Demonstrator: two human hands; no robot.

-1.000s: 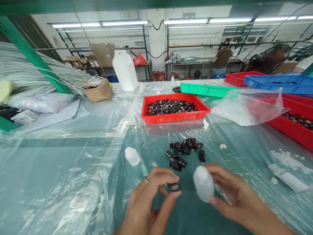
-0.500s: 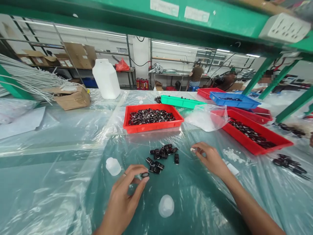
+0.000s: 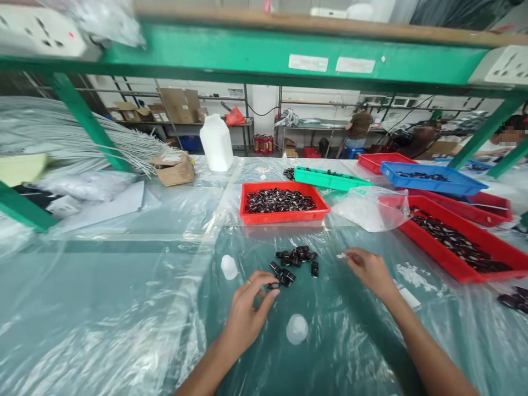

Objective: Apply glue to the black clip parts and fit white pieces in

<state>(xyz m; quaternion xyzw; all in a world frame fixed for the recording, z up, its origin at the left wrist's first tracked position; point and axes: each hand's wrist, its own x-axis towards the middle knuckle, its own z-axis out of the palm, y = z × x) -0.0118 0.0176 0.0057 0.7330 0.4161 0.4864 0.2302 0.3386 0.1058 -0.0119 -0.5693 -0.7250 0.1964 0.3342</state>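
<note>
My left hand (image 3: 247, 313) pinches a small black part (image 3: 273, 286) between thumb and fingers, just in front of a loose pile of several black parts (image 3: 295, 261) on the plastic-covered table. My right hand (image 3: 369, 269) reaches to the right of the pile and its fingertips pinch a tiny white piece (image 3: 340, 256). A small translucent bottle (image 3: 297, 329) stands on the table between my forearms. A second small bottle (image 3: 228, 267) stands left of the pile.
A red tray (image 3: 284, 215) of black parts sits behind the pile, with a green tray (image 3: 330, 179), a clear bag (image 3: 371, 209) and more red and blue trays (image 3: 454, 247) to the right. A white jug (image 3: 216, 143), a cardboard box (image 3: 173, 169) and white rods lie left. People work beyond.
My right hand let go of the translucent bottle, which now stands on the table, and reached to the white piece right of the pile. The view lifted; my left hand kept its black part.
</note>
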